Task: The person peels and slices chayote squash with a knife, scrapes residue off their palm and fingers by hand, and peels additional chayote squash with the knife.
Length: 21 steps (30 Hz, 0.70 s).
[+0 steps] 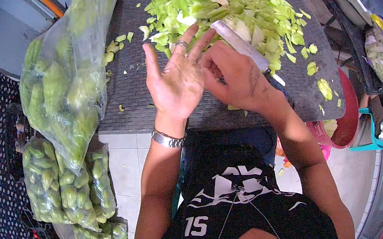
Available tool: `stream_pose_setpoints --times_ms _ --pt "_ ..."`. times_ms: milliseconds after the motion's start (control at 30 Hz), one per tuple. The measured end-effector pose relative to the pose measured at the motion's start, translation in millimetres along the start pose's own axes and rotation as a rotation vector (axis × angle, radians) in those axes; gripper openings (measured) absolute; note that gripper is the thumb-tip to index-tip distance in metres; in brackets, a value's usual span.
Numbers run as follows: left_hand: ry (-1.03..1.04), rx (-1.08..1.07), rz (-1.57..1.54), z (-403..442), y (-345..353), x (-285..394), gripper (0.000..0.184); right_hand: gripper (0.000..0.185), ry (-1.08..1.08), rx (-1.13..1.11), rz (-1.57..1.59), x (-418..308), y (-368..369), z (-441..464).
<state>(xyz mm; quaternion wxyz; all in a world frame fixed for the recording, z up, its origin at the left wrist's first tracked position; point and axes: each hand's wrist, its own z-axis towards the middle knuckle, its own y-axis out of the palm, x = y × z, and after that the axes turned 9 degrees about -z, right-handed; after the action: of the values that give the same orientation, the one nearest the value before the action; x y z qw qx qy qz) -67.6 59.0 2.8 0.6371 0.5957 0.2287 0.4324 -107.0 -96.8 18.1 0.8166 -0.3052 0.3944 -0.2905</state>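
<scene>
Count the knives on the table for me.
1. The knife is by the right hand, its blade in front of the pile of cut green vegetables. Any others could be hidden beneath the pile.

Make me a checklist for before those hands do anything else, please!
1. Left hand free: ok, its palm is open and holds nothing.
2. Right hand free: cannot tell, its curled fingers could hide something small.
3. Knife well away from the fingers: probably not ok, its blade lies close beside the right hand.
4. Green slices all in one heap: not ok, some lie scattered on the table.
5. Big plastic bag tied shut: cannot tell.
</scene>
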Motion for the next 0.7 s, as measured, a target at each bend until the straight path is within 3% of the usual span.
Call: stream_pose_setpoints --times_ms 100,200,700 --pt "-0.044 -0.066 -0.327 -1.1 -8.7 4.0 0.116 0.014 -0.008 -0.003 -0.025 0.5 -0.3 2.5" --pt "0.012 -0.018 -0.017 -0.9 -5.3 0.9 0.118 0.018 -0.057 0.0 -0.047 -1.8 8.7 -0.1" --pt "0.121 -0.003 0.093 -4.6 -4.2 -8.4 0.122 0.018 -0.041 0.122 -0.194 -28.7 27.8 -13.9"
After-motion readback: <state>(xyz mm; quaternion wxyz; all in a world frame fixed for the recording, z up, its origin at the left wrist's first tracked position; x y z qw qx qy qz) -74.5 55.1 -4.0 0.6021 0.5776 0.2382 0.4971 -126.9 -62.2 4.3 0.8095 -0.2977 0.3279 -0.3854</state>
